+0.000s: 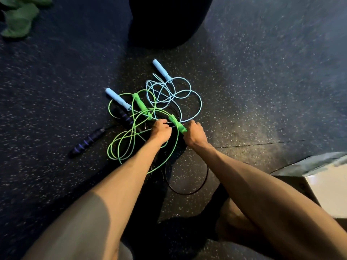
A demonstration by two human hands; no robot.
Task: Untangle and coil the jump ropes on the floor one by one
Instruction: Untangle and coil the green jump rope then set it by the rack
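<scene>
Three jump ropes lie tangled on the dark speckled floor. The green rope (122, 139) loops under my arms; one green handle (140, 105) lies free. My right hand (194, 135) is closed on the other green handle (176, 123). My left hand (161, 130) pinches green cord in the middle of the tangle. The light blue rope (180, 94) lies behind, with its two blue handles, one far (162, 70) and one to the left (117, 98). A black rope (187, 192) with purple-ringed handles, one (87, 142) and another (124, 116), runs underneath.
A large dark rounded object (165, 19) stands just beyond the ropes. Green leaves (20, 15) sit at the far left corner. A pale box or step (326, 188) is at my right. My knee (234, 222) is low between my arms.
</scene>
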